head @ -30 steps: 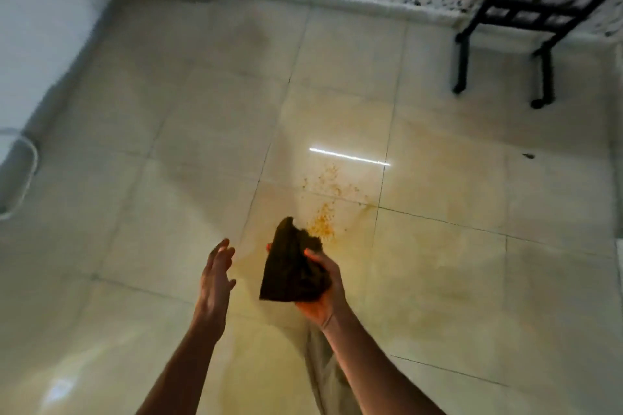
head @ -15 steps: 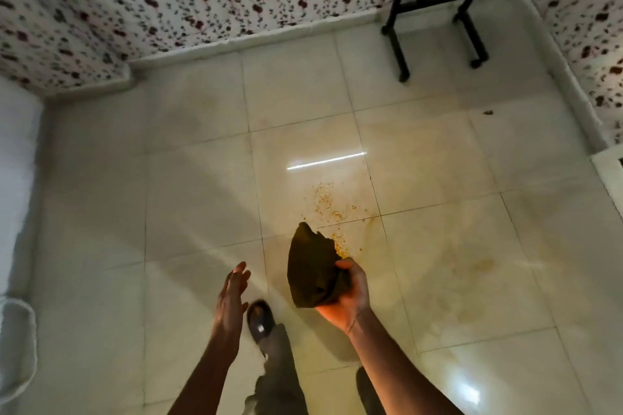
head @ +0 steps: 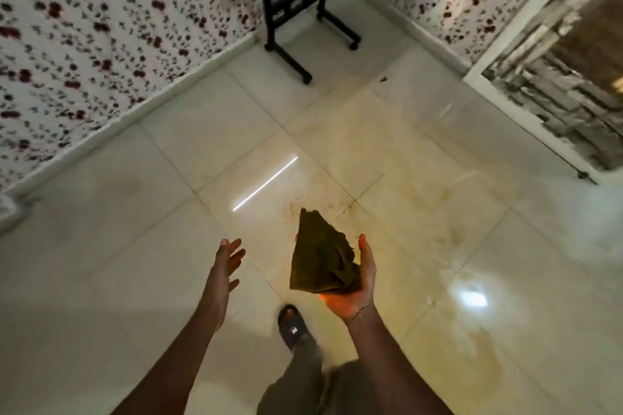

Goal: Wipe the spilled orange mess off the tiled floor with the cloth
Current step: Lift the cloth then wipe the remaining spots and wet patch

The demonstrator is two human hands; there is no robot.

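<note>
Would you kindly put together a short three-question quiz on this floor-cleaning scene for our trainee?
1. True or false: the cloth is pressed flat on the floor.
2. Which hand holds the cloth: A) left B) right C) both?
3. Fill in: the orange specks lie just beyond the cloth, near a tile ____.

Key:
1. False; the right hand holds it up in the air.
2. B; the left hand is open and holds nothing.
3. Joint.
</note>
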